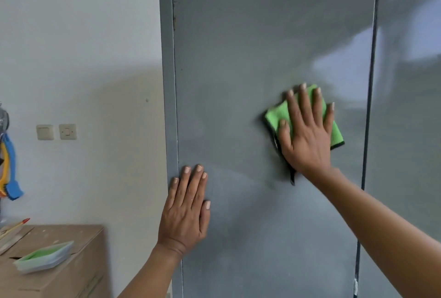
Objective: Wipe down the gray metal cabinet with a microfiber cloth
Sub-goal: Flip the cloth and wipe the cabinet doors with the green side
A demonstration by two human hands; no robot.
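I judge the job about midway: my right hand point(307, 130) presses the green cloth point(278, 112) flat against the middle of the cabinet's point(238, 46) left door, fingers straight and spread. My left hand point(186, 209) rests flat near the door's left edge, fingers straight, close together. The right door point(410, 106) looks untouched.

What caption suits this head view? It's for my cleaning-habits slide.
Right hand presses green cloth flat on gray cabinet; left hand braces the door.
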